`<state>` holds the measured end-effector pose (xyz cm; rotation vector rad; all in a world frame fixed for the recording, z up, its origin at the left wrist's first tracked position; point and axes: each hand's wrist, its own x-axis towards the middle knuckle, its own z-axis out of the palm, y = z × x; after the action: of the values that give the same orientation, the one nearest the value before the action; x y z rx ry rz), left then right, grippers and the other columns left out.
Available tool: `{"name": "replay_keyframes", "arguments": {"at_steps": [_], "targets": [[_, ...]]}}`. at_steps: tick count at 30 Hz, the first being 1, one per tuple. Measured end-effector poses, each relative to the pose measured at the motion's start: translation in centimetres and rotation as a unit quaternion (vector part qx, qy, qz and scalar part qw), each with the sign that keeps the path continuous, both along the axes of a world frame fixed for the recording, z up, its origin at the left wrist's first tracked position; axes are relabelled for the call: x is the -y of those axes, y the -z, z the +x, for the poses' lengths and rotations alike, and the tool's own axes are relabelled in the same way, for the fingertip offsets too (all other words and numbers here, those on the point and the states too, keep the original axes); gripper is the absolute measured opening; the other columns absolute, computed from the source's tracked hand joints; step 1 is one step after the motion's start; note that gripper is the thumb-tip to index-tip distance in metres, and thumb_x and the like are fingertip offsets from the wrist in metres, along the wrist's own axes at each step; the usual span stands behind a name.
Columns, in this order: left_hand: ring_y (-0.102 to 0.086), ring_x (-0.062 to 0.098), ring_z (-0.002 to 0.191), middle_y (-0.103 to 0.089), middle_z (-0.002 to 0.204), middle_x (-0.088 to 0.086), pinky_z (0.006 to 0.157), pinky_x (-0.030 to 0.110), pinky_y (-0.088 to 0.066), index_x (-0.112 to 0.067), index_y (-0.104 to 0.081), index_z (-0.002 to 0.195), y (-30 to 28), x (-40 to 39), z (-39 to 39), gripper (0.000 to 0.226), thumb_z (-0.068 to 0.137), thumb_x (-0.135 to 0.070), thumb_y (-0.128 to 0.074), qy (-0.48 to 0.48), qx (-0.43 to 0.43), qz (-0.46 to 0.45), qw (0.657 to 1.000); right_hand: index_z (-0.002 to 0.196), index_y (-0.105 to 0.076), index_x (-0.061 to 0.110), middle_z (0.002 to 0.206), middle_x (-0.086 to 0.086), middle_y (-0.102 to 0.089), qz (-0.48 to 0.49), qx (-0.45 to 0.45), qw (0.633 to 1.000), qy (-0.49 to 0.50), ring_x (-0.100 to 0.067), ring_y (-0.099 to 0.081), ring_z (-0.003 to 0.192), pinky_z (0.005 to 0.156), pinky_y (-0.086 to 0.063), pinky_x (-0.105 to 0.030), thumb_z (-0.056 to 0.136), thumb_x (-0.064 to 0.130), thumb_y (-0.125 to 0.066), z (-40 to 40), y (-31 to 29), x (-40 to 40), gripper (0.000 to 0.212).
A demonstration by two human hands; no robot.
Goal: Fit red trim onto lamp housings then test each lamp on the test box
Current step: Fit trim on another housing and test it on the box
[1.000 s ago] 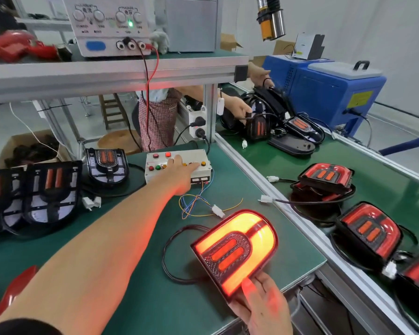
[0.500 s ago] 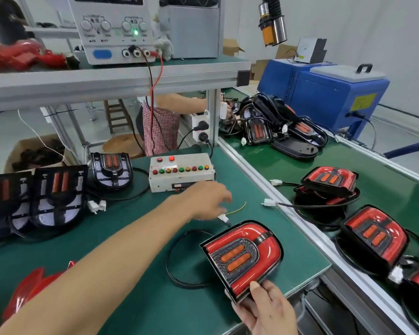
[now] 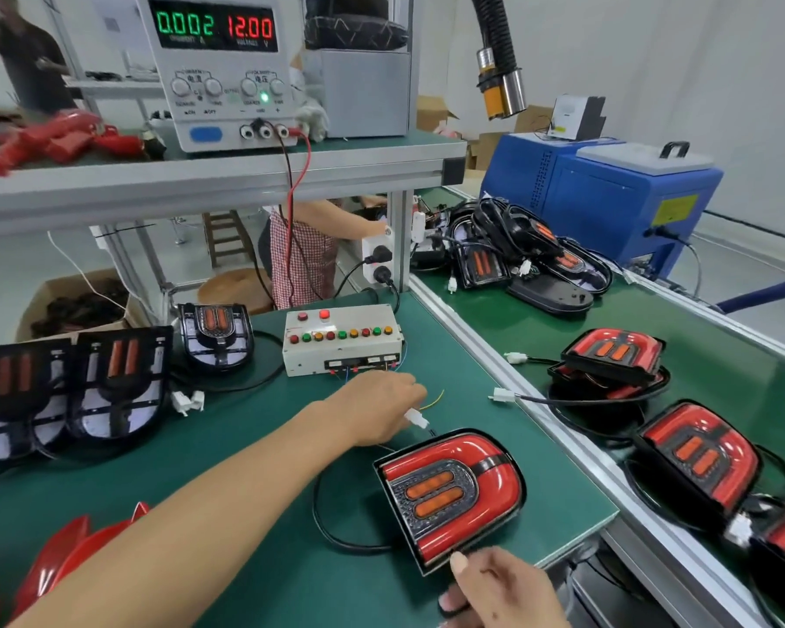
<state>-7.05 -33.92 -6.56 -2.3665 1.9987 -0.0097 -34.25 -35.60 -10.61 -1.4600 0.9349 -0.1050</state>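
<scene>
The right hand (image 3: pixel 504 586) sits at the bottom edge, partly cut off by the frame; its thumb lies on the near edge of the lamp (image 3: pixel 449 494) and the other fingers curl underneath, hidden, so it grips the housing by that edge. The lamp rests tilted on the green bench mat (image 3: pixel 254 451), red trim fitted round its curved end, two orange lenses at its centre, unlit. Its black cable (image 3: pixel 332 528) loops to the left and runs beneath the left forearm, where part of it is lost.

At the lower left, red trim pieces (image 3: pixel 60 550) are cropped by the frame and blurred.

Just beyond the lamp, the left hand (image 3: pixel 377 405) is turned knuckles-up with fingers curled; a white connector (image 3: pixel 415 418) pokes out from the fingertips, which appear to pinch it, though the grip itself is hidden under the hand. Thin coloured wires run from there toward the test box (image 3: pixel 341 339), which stands just behind the hand with rows of red, green and orange buttons.

Left of the box lie three untrimmed housings (image 3: pixel 119 383), the leftmost cut off. Across the aluminium rail, finished lamps (image 3: pixel 699 451) lie on the conveyor belt (image 3: pixel 739 369), the nearest one cropped. On the shelf above, a power supply (image 3: pixel 221 70) reads 0.002 and 12.00.
</scene>
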Motion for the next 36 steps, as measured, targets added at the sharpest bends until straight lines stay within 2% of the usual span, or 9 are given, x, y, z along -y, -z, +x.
{"name": "replay_keyframes", "arguments": {"at_steps": [2,6,8,10,15,19,22,27,36], "targets": [[-0.059,0.025,0.108,-0.06,0.113,0.004,0.089,0.039,-0.047,-0.014,-0.059,0.118,-0.2,-0.4,0.0,0.021,0.1,-0.025,-0.061,-0.004,-0.028,-0.017,0.999,0.08,-0.068,0.008,0.069,-0.004,-0.075,-0.083,-0.015,0.996,-0.035,-0.016,-0.072,0.063,0.081,-0.059,-0.038,0.095,0.039,-0.067,-0.2,0.1,1.0,0.034],[-0.058,0.023,0.106,-0.061,0.114,0.003,0.09,0.036,-0.045,-0.015,-0.06,0.115,-0.6,-1.2,0.2,0.02,0.098,-0.026,-0.065,-0.019,-0.065,-0.055,0.996,0.07,-0.062,0.027,0.053,0.006,-0.059,-0.281,0.069,0.955,0.071,-0.003,-0.05,0.048,0.055,-0.044,-0.024,0.085,0.066,-0.055,0.5,-1.1,3.2,0.042],[-0.057,0.022,0.106,-0.061,0.114,0.002,0.09,0.033,-0.044,-0.015,-0.06,0.113,-0.8,-1.6,0.2,0.02,0.098,-0.027,-0.066,-0.029,-0.078,-0.064,0.995,0.077,-0.064,0.036,0.063,0.015,-0.063,-0.407,0.091,0.907,0.053,-0.001,-0.057,0.062,0.058,-0.041,-0.015,0.09,0.064,-0.051,2.3,-2.3,4.9,0.034],[-0.057,0.021,0.106,-0.061,0.114,0.001,0.09,0.033,-0.044,-0.016,-0.059,0.111,-0.9,-1.7,0.3,0.018,0.098,-0.026,-0.066,-0.04,-0.088,-0.062,0.993,0.089,-0.069,0.035,0.085,0.02,-0.066,-0.515,0.105,0.85,0.017,-0.002,-0.059,0.088,0.079,-0.046,-0.025,0.094,0.047,-0.061,5.3,-3.0,7.0,0.015],[-0.058,0.023,0.105,-0.062,0.111,0.003,0.088,0.036,-0.045,-0.015,-0.061,0.108,-1.1,-1.9,0.2,0.016,0.098,-0.028,-0.064,-0.054,-0.087,-0.058,0.993,0.128,-0.066,0.024,0.128,0.008,-0.068,-0.507,0.0,0.835,-0.215,-0.016,-0.058,0.123,0.108,-0.042,-0.041,0.095,0.047,-0.063,12.2,-3.8,10.4,0.04],[-0.06,0.023,0.103,-0.065,0.108,0.002,0.083,0.034,-0.044,-0.015,-0.063,0.105,-1.2,-1.6,0.2,0.016,0.099,-0.03,-0.063,-0.04,-0.065,-0.068,0.995,0.104,-0.068,0.028,0.093,0.005,-0.071,-0.569,-0.09,0.741,-0.345,-0.026,-0.068,0.099,0.082,-0.045,-0.037,0.091,0.054,-0.057,15.4,-4.4,10.2,0.031],[-0.061,0.023,0.1,-0.065,0.104,0.002,0.076,0.03,-0.037,-0.015,-0.062,0.1,-1.3,-1.8,0.4,0.016,0.098,-0.031,-0.064,-0.027,-0.041,-0.064,0.997,0.081,-0.054,0.022,0.065,0.004,-0.047,-0.633,-0.108,0.666,-0.379,-0.029,-0.064,0.08,0.07,-0.037,-0.034,0.093,0.054,-0.055,16.7,-4.7,9.8,0.034],[-0.062,0.027,0.096,-0.064,0.1,0.005,0.071,0.031,-0.036,-0.012,-0.064,0.099,-1.8,-2.1,0.9,0.021,0.098,-0.033,-0.063,0.014,0.015,-0.04,0.999,0.104,-0.065,0.017,0.094,-0.008,-0.069,-0.685,-0.104,0.58,-0.428,-0.031,-0.065,0.091,0.068,-0.036,-0.034,0.102,0.055,-0.043,16.9,-5.1,10.1,0.045],[-0.058,0.024,0.102,-0.06,0.109,0.006,0.085,0.033,-0.045,-0.009,-0.061,0.107,-2.7,-1.9,1.3,0.025,0.099,-0.033,-0.063,0.046,0.016,-0.011,0.999,0.079,-0.052,0.008,0.075,-0.009,-0.051,-0.638,0.006,0.619,-0.458,-0.033,-0.057,0.072,0.072,-0.049,-0.044,0.097,0.025,-0.05,17.0,-5.5,10.1,0.025]]}}
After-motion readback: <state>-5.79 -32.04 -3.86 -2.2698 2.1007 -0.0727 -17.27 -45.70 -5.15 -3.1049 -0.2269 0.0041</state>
